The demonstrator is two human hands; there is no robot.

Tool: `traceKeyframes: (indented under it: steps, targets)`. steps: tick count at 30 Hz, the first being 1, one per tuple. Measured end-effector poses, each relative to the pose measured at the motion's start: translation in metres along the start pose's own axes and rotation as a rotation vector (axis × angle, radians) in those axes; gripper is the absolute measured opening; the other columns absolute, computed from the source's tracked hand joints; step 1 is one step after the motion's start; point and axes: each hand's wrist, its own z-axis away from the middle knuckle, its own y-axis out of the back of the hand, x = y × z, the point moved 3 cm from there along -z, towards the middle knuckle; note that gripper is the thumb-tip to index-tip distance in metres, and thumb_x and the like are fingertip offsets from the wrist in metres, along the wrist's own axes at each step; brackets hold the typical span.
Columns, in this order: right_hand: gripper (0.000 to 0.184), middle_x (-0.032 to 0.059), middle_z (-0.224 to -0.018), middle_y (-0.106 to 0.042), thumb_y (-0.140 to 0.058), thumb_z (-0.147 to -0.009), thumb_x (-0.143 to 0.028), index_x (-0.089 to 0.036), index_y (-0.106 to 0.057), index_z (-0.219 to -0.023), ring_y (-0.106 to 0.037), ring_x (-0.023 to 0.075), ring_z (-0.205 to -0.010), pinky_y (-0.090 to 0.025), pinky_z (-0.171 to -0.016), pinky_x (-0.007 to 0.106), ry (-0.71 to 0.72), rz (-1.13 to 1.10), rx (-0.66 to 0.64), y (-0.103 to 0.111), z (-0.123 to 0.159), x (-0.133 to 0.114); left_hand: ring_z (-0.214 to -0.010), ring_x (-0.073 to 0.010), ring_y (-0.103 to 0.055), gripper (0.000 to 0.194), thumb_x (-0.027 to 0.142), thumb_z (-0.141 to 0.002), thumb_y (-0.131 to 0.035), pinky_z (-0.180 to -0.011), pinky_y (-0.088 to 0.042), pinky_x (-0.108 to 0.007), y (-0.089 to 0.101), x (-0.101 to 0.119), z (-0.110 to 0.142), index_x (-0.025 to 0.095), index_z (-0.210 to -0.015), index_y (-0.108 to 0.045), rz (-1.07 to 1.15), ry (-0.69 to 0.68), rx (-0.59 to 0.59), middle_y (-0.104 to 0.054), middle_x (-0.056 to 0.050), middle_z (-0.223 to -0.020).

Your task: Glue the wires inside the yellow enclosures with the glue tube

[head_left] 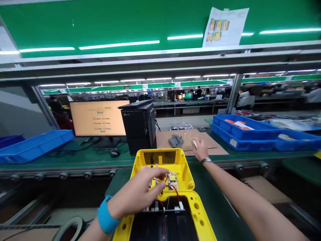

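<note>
Your left hand [141, 187] is open over the yellow case [187, 172]. Farther right, your right hand [200, 151] grips something small, whitish [194, 144] by the cardboard [187, 142].

My left hand [146, 183] is near, its back up, thumb and fingers parted and pointing right. My right arm [238, 192] stretches from near right toward the far side, right hand [200, 150] curled in a grip.

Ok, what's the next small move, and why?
I'd probably bring the right hand toward the open yellow case: it seems to hold a small whitish item above the cardboard, while the left hand is over the case's wiring.
</note>
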Motion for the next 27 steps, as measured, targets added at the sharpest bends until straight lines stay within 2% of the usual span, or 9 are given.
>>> traceKeyframes:
  steps: [2, 4, 7, 10, 13, 16, 19, 23, 27]
  targets:
    - [0.049, 0.0235, -0.124, -0.052, -0.027, -0.105, -0.040, -0.010, -0.051, -0.135, -0.062, 0.0313, -0.106, -0.050, -0.093, 0.043, -0.022, -0.119, 0.137, 0.019, 0.002, -0.014, -0.123, -0.0317, -0.059, 0.037, 0.042, -0.091, -0.066, -0.108, -0.044, -0.041, 0.017, -0.022, 0.005, 0.030, -0.126, -0.071, 0.136, 0.023, 0.218, -0.068, -0.007, -0.131]
    - [0.057, 0.0223, -0.127, -0.054, -0.014, -0.106, -0.046, -0.011, -0.043, -0.140, -0.066, 0.0273, -0.101, -0.055, -0.087, 0.040, -0.007, -0.243, 0.208, 0.039, 0.003, -0.032, -0.132, -0.0319, -0.054, 0.043, 0.046, -0.089, -0.068, -0.114, -0.040, -0.042, 0.028, -0.054, 0.012, 0.027, -0.127, -0.070, 0.265, 0.071, 0.454, -0.064, -0.008, -0.137]
    - [0.062, 0.0137, -0.111, -0.065, -0.006, -0.106, -0.052, -0.016, -0.045, -0.138, -0.070, 0.0199, -0.081, -0.058, -0.070, 0.033, 0.073, -0.407, 0.200, 0.072, 0.008, -0.067, -0.137, -0.0334, -0.051, 0.051, 0.055, -0.087, -0.067, -0.114, -0.041, -0.046, 0.022, -0.106, 0.022, 0.020, -0.125, -0.068, 0.492, 0.207, 0.698, -0.063, -0.012, -0.139]
    - [0.059, 0.0046, -0.073, -0.065, -0.028, -0.102, -0.065, -0.018, -0.062, -0.114, -0.062, 0.0183, -0.056, -0.048, -0.051, 0.029, 0.217, -0.541, 0.060, 0.101, 0.018, -0.109, -0.136, -0.0339, -0.053, 0.056, 0.060, -0.086, -0.065, -0.112, -0.045, -0.046, -0.003, -0.135, 0.027, 0.018, -0.124, -0.067, 0.770, 0.311, 0.666, -0.064, -0.012, -0.138]
    - [0.048, 0.0025, -0.061, -0.059, -0.045, -0.098, -0.063, -0.021, -0.060, -0.081, -0.055, 0.0163, -0.052, -0.037, -0.050, 0.029, 0.417, -0.412, -0.089, 0.110, 0.030, -0.152, -0.138, -0.0330, -0.051, 0.059, 0.058, -0.086, -0.067, -0.112, -0.046, -0.042, -0.025, -0.136, 0.031, 0.020, -0.131, -0.063, 0.936, 0.333, 0.603, -0.061, -0.009, -0.144]
    - [0.045, 0.0035, -0.065, -0.059, -0.044, -0.100, -0.056, -0.022, -0.053, -0.074, -0.049, 0.0148, -0.055, -0.030, -0.056, 0.030, 0.586, -0.193, -0.180, 0.096, 0.038, -0.183, -0.137, -0.0330, -0.052, 0.071, 0.051, -0.083, -0.072, -0.109, -0.049, -0.041, -0.037, -0.128, 0.032, 0.025, -0.145, -0.050, 1.075, 0.367, 0.559, -0.056, -0.008, -0.149]
    - [0.041, 0.0037, -0.068, -0.060, -0.040, -0.102, -0.053, -0.021, -0.055, -0.080, -0.045, 0.0154, -0.057, -0.025, -0.059, 0.031, 0.660, -0.019, -0.281, 0.072, 0.041, -0.199, -0.134, -0.0354, -0.055, 0.085, 0.047, -0.080, -0.075, -0.107, -0.051, -0.045, -0.042, -0.124, 0.031, 0.027, -0.154, -0.039, 1.167, 0.342, 0.523, -0.055, -0.008, -0.150]
    - [0.038, 0.0053, -0.072, -0.062, -0.038, -0.104, -0.049, -0.018, -0.059, -0.093, -0.047, 0.0171, -0.060, -0.022, -0.060, 0.031, 0.760, 0.145, -0.370, 0.045, 0.043, -0.210, -0.135, -0.0385, -0.053, 0.090, 0.047, -0.077, -0.077, -0.111, -0.047, -0.049, -0.042, -0.123, 0.029, 0.024, -0.155, -0.039, 1.213, 0.275, 0.480, -0.055, -0.011, -0.150]
    - [0.038, 0.0077, -0.072, -0.065, -0.042, -0.103, -0.049, -0.017, -0.060, -0.092, -0.048, 0.0180, -0.060, -0.020, -0.060, 0.032, 0.809, 0.189, -0.420, 0.027, 0.042, -0.216, -0.136, -0.0373, -0.053, 0.086, 0.042, -0.079, -0.076, -0.111, -0.047, -0.048, -0.042, -0.123, 0.029, 0.024, -0.154, -0.039, 1.239, 0.248, 0.441, -0.056, -0.011, -0.149]
